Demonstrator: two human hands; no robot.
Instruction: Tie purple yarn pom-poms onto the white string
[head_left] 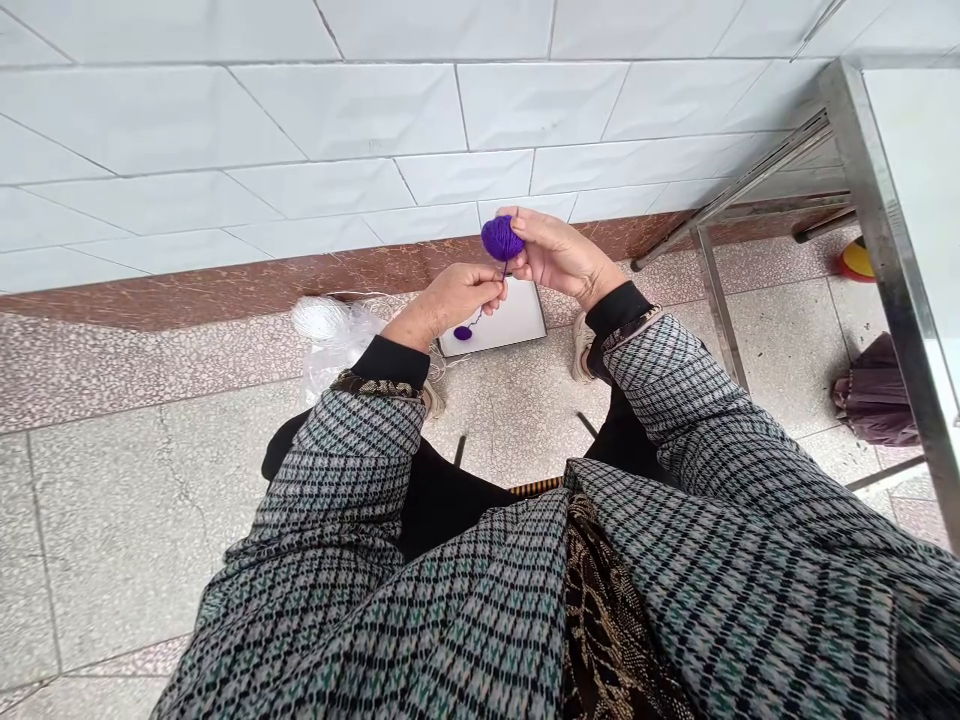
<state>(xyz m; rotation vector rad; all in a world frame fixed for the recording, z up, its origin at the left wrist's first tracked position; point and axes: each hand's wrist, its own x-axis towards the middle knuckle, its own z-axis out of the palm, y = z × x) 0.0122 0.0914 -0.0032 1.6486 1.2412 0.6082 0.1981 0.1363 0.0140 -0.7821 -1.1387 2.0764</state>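
By the tiled wall (345,110), the right hand (561,258) grips the purple yarn ball (500,239) at far centre, while the left hand (448,300) pinches its strand (504,268) just nearer, seemingly to keep it taut.

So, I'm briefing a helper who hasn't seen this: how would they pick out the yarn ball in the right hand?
Find the white tiled wall and look down to its reddish-brown base. In front, the right hand holds a round purple yarn ball, its strand running down to the left hand. The other purple piece looks smaller and shows lower, against a white panel.
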